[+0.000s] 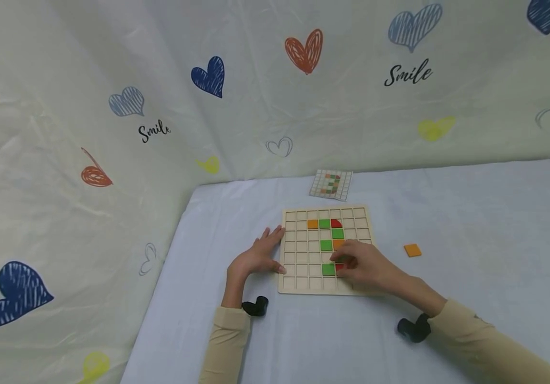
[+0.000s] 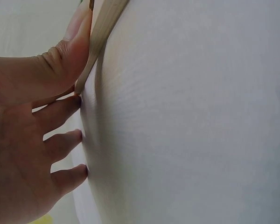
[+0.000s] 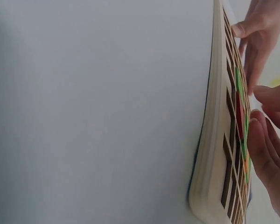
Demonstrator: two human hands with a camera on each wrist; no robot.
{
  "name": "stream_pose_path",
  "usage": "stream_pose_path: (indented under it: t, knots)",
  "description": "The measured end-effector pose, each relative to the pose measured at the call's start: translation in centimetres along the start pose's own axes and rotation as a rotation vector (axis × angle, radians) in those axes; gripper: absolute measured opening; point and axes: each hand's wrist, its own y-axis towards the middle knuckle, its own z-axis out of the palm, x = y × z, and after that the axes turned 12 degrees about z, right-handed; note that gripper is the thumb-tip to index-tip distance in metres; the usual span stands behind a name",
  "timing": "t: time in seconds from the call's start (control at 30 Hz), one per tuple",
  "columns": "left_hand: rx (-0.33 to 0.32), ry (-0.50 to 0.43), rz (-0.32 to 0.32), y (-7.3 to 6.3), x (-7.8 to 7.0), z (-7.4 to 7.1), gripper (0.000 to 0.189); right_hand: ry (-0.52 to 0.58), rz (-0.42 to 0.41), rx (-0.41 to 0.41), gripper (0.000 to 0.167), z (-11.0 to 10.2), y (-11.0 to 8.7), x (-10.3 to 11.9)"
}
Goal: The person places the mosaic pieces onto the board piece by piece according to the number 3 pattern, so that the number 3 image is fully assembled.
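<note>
A square wooden grid board [image 1: 296, 285] lies on the white cloth. Orange, green and red tiles sit in its cells, among them an orange tile [image 1: 313, 224], a rounded red tile [image 1: 336, 223] and a green tile [image 1: 328, 270]. My left hand [image 1: 255, 258] is spread at the board's left edge, its thumb [image 2: 77, 42] touching the rim and other fingertips on the cloth. Over the lower middle cells is my right hand [image 1: 368, 265], fingers bent close to the tiles. Its thumb and fingertips [image 3: 257, 119] partly hide them; whether they pinch a tile is unclear.
A pattern card [image 1: 331, 185] with a small coloured grid lies behind the board. One loose orange tile [image 1: 412, 250] is to the right. Black wrist cameras [image 1: 414, 328] sit beside the sleeves. A curtain with printed hearts [image 1: 305, 52] hangs behind the table.
</note>
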Motion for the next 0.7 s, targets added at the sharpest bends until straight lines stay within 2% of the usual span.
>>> stream_pose_path:
  t: [0.2,0.47,0.7]
  knots:
    - [-0.005,0.003,0.005,0.0,-0.2,0.1,0.108,-0.003,-0.032,-0.040,0.022,-1.2,-0.8,-1.0]
    - [-0.003,0.000,-0.009,0.1,-0.3,0.2,0.108,-0.063,0.014,-0.117,0.020,-2.4,-2.2,-2.5]
    - [-0.008,0.009,-0.018,0.0,-0.3,0.2,0.108,-0.051,0.090,-0.112,0.022,-3.6,-3.2,-3.9]
